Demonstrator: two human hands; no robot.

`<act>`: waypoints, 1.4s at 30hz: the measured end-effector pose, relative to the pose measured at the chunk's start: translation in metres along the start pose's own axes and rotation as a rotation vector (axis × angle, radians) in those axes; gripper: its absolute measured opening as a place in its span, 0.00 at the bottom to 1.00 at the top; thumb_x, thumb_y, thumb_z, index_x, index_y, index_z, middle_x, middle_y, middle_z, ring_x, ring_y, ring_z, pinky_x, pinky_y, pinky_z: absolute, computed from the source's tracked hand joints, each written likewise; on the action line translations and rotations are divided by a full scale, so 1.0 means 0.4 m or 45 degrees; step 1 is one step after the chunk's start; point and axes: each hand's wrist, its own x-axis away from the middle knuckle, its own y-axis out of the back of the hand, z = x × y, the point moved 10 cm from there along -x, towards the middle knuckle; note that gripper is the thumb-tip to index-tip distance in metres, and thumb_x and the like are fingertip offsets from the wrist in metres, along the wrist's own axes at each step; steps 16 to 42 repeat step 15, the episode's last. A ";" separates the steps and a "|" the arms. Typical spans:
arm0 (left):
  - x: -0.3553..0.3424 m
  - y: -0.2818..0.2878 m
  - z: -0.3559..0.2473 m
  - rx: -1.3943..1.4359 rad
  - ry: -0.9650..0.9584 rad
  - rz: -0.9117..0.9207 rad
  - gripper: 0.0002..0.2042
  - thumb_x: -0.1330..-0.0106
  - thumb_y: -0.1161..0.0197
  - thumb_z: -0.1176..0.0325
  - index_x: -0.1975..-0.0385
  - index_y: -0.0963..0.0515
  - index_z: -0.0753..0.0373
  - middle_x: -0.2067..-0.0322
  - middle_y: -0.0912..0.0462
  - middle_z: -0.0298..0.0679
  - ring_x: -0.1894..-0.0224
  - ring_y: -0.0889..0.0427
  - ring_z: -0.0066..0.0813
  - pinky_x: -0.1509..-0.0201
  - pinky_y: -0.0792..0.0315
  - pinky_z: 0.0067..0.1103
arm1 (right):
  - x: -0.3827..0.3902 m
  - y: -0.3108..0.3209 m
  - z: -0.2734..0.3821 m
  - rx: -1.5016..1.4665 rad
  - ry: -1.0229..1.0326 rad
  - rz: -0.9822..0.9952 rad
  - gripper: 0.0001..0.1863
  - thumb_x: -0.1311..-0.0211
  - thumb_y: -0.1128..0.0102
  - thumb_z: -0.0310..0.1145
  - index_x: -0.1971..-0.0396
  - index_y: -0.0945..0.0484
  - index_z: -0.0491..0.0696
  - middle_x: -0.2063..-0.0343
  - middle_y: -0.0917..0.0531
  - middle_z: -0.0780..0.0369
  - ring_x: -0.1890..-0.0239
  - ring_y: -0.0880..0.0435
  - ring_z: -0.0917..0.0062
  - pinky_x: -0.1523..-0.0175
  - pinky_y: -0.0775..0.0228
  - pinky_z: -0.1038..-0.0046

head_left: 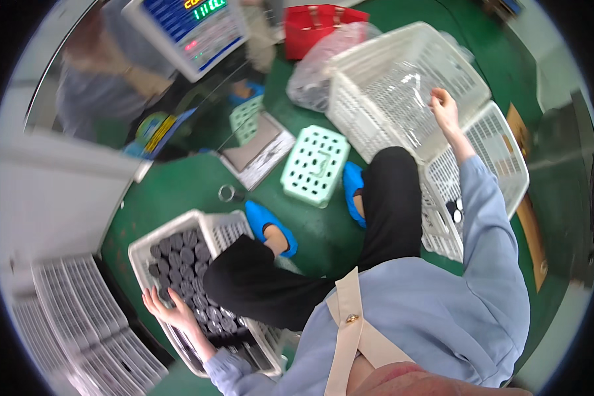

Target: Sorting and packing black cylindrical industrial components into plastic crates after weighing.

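My left hand (171,311) rests at the left rim of a white plastic crate (138,254), fingers spread and holding nothing that I can see. Packed in that crate are many dark round cylindrical pieces (186,256), standing in rows. To the right, my right hand (444,109) is over a larger white slatted crate (360,125). Its fingers are curled together, and whatever may be in them is too small to make out. Clear plastic film (406,82) lies in this crate, just left of the hand.
A mint-green slotted stool (301,168) stands between the crates, with a small metal ring (226,193) on the green floor nearby. Another white crate (501,155) sits under my right arm. A lit digital scale (191,33), a red bag (313,30) and grey slatted crates (79,303) surround me.
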 end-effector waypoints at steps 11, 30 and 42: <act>-0.124 -0.176 -0.806 0.473 -0.893 0.459 0.13 0.37 0.32 0.79 0.52 0.20 0.68 0.43 0.21 0.52 0.38 0.23 0.59 0.34 0.28 0.48 | 0.363 0.318 -0.534 0.550 -0.410 -0.406 0.19 0.34 0.45 0.34 0.44 0.21 0.48 0.52 0.13 0.53 0.50 0.13 0.58 0.43 0.22 0.58; -0.068 -0.290 -0.937 0.523 -1.002 0.874 0.16 0.39 0.29 0.77 0.51 0.19 0.65 0.42 0.20 0.49 0.37 0.22 0.58 0.34 0.27 0.48 | 0.520 0.253 -0.812 0.613 -0.850 -0.152 0.25 0.37 0.39 0.36 0.39 0.23 0.51 0.47 0.13 0.55 0.43 0.15 0.59 0.34 0.27 0.57; -0.068 -0.290 -0.937 0.523 -1.002 0.874 0.16 0.39 0.29 0.77 0.51 0.19 0.65 0.42 0.20 0.49 0.37 0.22 0.58 0.34 0.27 0.48 | 0.520 0.253 -0.812 0.613 -0.850 -0.152 0.25 0.37 0.39 0.36 0.39 0.23 0.51 0.47 0.13 0.55 0.43 0.15 0.59 0.34 0.27 0.57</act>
